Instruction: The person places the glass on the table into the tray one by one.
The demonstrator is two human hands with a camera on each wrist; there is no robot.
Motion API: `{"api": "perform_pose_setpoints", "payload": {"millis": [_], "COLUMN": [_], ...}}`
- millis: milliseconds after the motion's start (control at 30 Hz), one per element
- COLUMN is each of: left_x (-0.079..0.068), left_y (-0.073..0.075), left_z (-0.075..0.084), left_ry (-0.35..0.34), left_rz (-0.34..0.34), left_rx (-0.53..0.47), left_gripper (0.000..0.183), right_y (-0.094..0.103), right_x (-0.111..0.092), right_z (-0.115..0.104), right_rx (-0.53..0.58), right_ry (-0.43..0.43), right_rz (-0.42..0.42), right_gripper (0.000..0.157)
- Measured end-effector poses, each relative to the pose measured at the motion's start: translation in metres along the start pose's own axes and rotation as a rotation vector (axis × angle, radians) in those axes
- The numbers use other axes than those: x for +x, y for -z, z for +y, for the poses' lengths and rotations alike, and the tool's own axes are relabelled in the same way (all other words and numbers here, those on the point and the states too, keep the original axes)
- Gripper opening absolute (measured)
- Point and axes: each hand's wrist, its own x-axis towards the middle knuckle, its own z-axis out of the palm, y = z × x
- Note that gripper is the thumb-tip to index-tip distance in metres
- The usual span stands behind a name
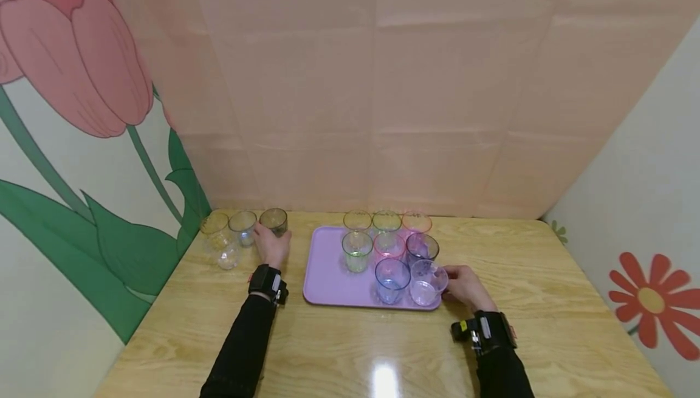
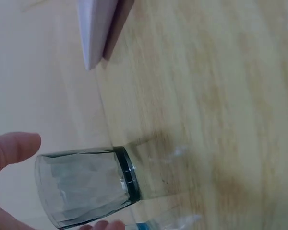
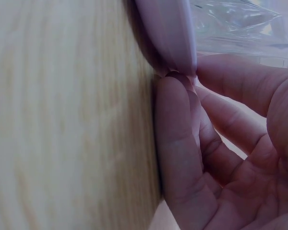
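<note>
At the far left of the table (image 1: 333, 352), you have a yellow glass (image 1: 214, 222) and, just right of it, a blue-grey glass (image 1: 243, 222). A clear glass appears to stand nearer than the yellow one; its outline is too faint to confirm.

Next to the right, your left hand (image 1: 271, 247) is at the dark glass (image 1: 274, 222), which stands upright on the table, left of the tray (image 1: 322, 279). Your thumb is extended on the right side and your fingertips lie along the left; the hand is spread about the glass, and firm contact cannot be confirmed.

The tray carries eight glasses in three rows, with a blue glass (image 1: 392, 281) and a colourless glass (image 1: 428, 282) in the near row. At its near right corner, your right hand (image 1: 466, 287) pinches the rim between thumb and fingers, just beside the colourless glass.

In my judgement, the step in hand is handling the dark glass while the tray is steadied. The next move calls for thumb and fingers to bear evenly on its wall before any lift, without knocking the blue-grey glass. Your right grip should remain light, so the loaded tray does not tilt.
</note>
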Motion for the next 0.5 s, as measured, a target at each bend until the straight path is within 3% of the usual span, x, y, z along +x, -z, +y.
{"api": "perform_pose_setpoints", "payload": {"millis": [500], "left_x": [0.014], "left_y": [0.002], "left_z": [0.001], "left_ry": [0.056], "left_rz": [-0.146], "left_rx": [-0.03], "left_gripper": [0.094], "right_y": [-0.001], "right_x": [0.0], "right_z": [0.001], "right_rx": [-0.019], "right_ry": [0.006], "right_rz": [0.004], "right_gripper": [0.032]}}
